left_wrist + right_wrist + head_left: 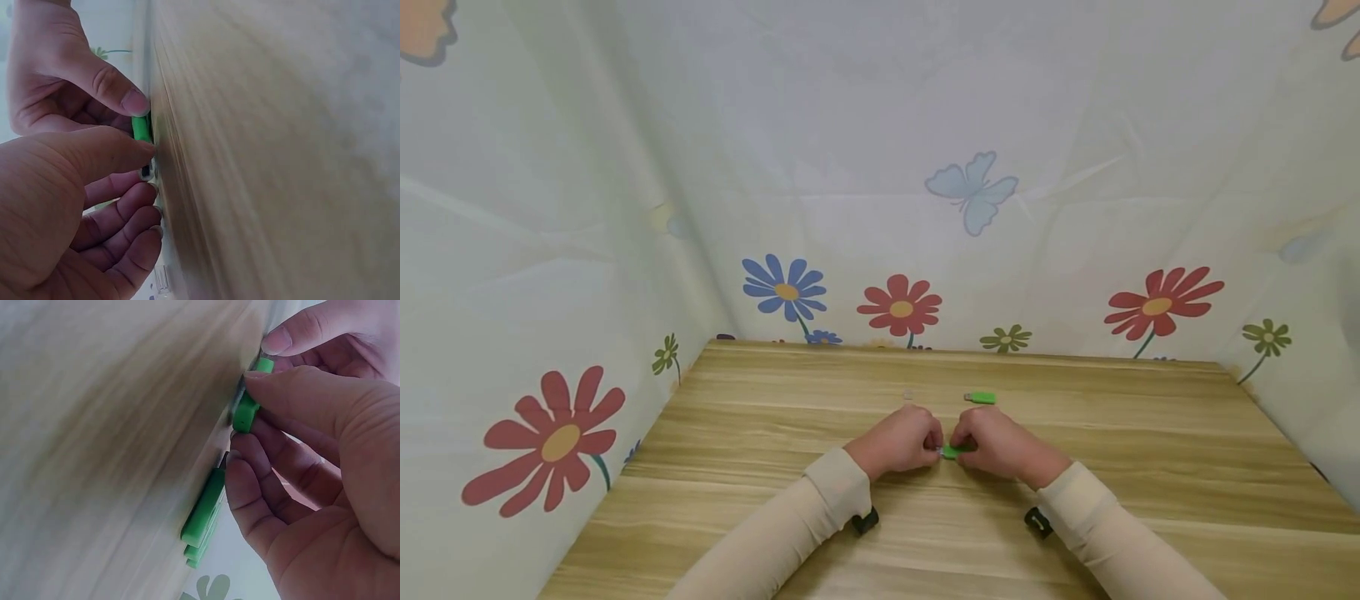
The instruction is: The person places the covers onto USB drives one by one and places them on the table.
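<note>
Flowered white curtain (835,108) behind a wood-grain table (700,467). We list: one green stick (951,452), at the tabletop between two hands, its long axis running from one to the other. Right hand (1000,446): thumb and fingers pinch the green body. Left hand (902,437): thumb and fingers pinch the opposite, metal-tipped end; we judge both hands equally near. Beyond the right hand we note a second green stick (983,398); beyond the left, a small clear piece (908,395).
</note>
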`<act>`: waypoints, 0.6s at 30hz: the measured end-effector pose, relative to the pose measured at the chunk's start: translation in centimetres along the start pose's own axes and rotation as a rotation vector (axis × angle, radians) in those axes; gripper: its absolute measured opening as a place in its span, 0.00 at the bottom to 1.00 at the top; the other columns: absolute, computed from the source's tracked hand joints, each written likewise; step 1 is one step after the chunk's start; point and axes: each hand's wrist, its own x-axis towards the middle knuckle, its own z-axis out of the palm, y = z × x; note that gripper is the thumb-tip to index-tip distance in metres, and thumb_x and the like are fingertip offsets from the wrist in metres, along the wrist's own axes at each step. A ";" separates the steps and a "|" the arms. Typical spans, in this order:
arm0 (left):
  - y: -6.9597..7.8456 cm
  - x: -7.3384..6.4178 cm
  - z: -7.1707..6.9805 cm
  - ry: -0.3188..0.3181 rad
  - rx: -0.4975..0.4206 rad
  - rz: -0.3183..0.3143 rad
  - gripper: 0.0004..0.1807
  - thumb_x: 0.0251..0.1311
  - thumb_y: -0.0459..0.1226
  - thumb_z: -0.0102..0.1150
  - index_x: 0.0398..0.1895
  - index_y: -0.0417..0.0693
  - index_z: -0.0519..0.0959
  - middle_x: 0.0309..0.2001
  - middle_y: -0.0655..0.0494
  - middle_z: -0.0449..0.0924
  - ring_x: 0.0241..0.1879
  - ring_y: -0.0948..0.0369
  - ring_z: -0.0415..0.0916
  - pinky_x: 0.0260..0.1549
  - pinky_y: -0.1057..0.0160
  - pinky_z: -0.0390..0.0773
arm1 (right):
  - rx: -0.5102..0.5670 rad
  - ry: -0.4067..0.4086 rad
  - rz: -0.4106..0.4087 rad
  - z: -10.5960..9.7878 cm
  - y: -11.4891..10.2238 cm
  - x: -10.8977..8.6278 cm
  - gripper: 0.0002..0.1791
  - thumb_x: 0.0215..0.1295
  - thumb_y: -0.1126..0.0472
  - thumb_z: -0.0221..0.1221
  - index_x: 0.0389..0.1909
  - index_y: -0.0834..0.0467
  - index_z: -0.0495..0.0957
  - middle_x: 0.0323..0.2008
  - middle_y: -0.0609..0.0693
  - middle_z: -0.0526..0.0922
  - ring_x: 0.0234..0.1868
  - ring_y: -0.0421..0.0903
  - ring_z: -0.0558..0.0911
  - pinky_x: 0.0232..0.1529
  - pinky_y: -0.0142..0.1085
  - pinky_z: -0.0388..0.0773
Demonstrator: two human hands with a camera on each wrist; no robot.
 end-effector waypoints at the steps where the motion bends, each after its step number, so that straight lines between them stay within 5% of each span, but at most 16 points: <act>1: 0.0 0.0 0.0 -0.003 0.001 -0.004 0.02 0.61 0.37 0.70 0.31 0.51 0.87 0.27 0.65 0.82 0.28 0.72 0.73 0.31 0.76 0.73 | -0.003 0.002 -0.006 0.0 0.0 0.0 0.06 0.56 0.70 0.72 0.33 0.58 0.89 0.29 0.45 0.84 0.30 0.36 0.79 0.33 0.28 0.78; 18: -0.1 0.1 0.0 -0.011 -0.021 -0.022 0.02 0.62 0.36 0.69 0.32 0.50 0.87 0.27 0.65 0.82 0.28 0.71 0.73 0.32 0.75 0.74 | 0.011 -0.009 0.002 -0.1 0.0 0.0 0.07 0.55 0.72 0.71 0.34 0.59 0.90 0.30 0.46 0.85 0.31 0.37 0.79 0.33 0.28 0.77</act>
